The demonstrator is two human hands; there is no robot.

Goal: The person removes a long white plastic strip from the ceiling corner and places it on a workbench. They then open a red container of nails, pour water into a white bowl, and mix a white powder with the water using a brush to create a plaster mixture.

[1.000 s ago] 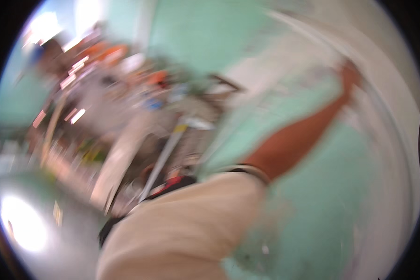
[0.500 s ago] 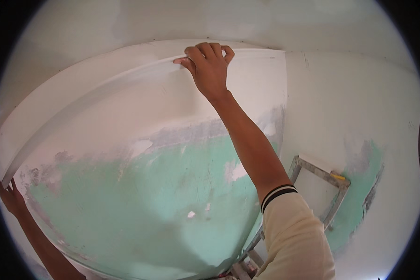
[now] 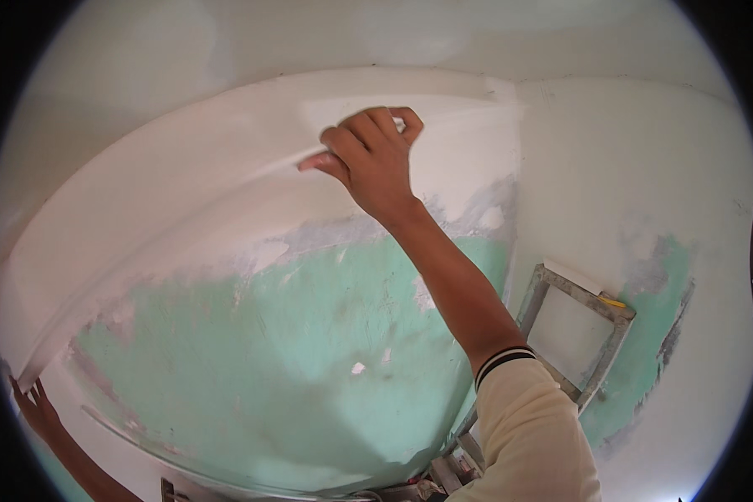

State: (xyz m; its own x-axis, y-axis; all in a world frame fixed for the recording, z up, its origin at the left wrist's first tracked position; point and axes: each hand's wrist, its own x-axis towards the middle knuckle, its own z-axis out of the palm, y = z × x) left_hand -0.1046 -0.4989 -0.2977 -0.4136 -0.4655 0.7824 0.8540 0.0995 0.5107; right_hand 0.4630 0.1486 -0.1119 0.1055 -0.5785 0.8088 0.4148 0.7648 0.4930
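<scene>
A long, thin white trim strip (image 3: 268, 171) stretches across the upper wall, bowed by the lens and blurred. My right hand (image 3: 372, 159) grips it toward its right part, thumb below and fingers curled over the top. At the far left, my left hand (image 3: 40, 410) holds the strip's left end between its fingers. Behind the strip, the wall (image 3: 309, 351) is white above and patchy green below, with a grey, scraped band between. The strip's right end fades into blur near the wall corner.
A stained ladder frame (image 3: 590, 291) leans at the right, a small yellow item (image 3: 612, 303) on its top. The right-hand wall (image 3: 694, 167) meets the ceiling (image 3: 309, 33) above. Blurry clutter (image 3: 448, 473) lies low beside my sleeve.
Both hands have come down with the trim strip, leaving a wider band of white wall above it. My left hand has also shifted slightly rightward. The view has moved a little.
</scene>
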